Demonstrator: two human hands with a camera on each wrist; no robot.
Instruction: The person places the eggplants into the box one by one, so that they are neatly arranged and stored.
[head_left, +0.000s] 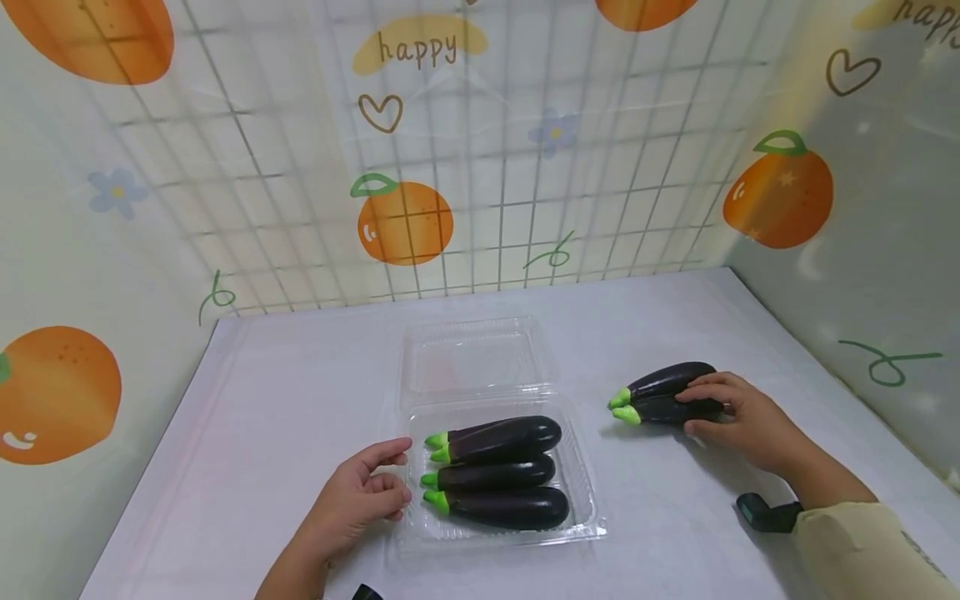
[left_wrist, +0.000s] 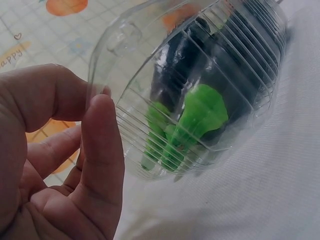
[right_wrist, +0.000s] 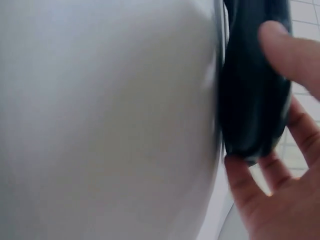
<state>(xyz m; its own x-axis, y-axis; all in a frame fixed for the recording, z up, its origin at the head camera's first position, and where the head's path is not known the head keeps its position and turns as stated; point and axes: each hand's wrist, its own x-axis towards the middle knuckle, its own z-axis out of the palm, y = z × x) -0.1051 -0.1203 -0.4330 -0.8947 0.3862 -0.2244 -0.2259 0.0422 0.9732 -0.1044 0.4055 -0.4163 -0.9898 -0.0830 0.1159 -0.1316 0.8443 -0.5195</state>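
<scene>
Cream sleeve (head_left: 870, 550) fabric covers the person's right forearm at the lower corner of the head view, with a black wrist device (head_left: 768, 512) just beyond its cuff. The right hand (head_left: 738, 417) grasps the nearer eggplant (head_left: 660, 410) of a pair lying on the white tablecloth (head_left: 300, 400), its thumb and fingers around the blunt end; the farther eggplant (head_left: 667, 381) lies alongside. Well to the left of this pair stands a clear plastic clamshell container (head_left: 588, 492), its lid (head_left: 476, 358) folded back on the far side. Four packed eggplants (head_left: 502, 508) lie inside, green stems to the left, the two farthest overlapping. The left hand (head_left: 360, 492) pinches the container's left rim between thumb and index finger. Behind the table hangs an orange-print curtain (head_left: 300, 192) over a wire grid
</scene>
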